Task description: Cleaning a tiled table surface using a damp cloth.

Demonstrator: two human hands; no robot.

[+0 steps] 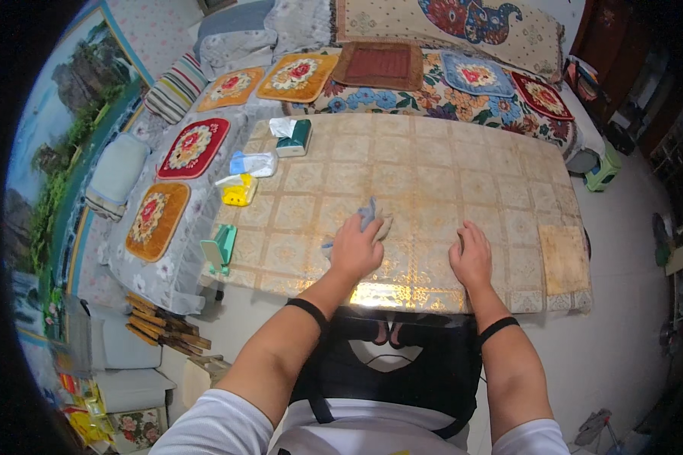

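My left hand (pixel 355 248) presses a bunched blue-grey and beige cloth (pixel 382 223) against the patterned tablecloth (pixel 432 170), its fingers over the cloth. To its right, my right hand (pixel 472 253) rests at the tablecloth with fingers bent. Whether anything lies beneath its fingers is hidden. Left of my hands stands a green phone stand (pixel 221 249). Farther back along the table's left side are a yellow tissue pack (pixel 239 190), a blue and white soft pack (pixel 255 164) and a dark green tissue box (pixel 294 139).
A beige mat (pixel 563 259) lies at the table's right end. Behind the table runs a sofa with a floral cover (pixel 421 105) and seat pads; another seat with a red pad (pixel 193 148) is at the left. A green stool (pixel 603 168) stands beyond the right corner.
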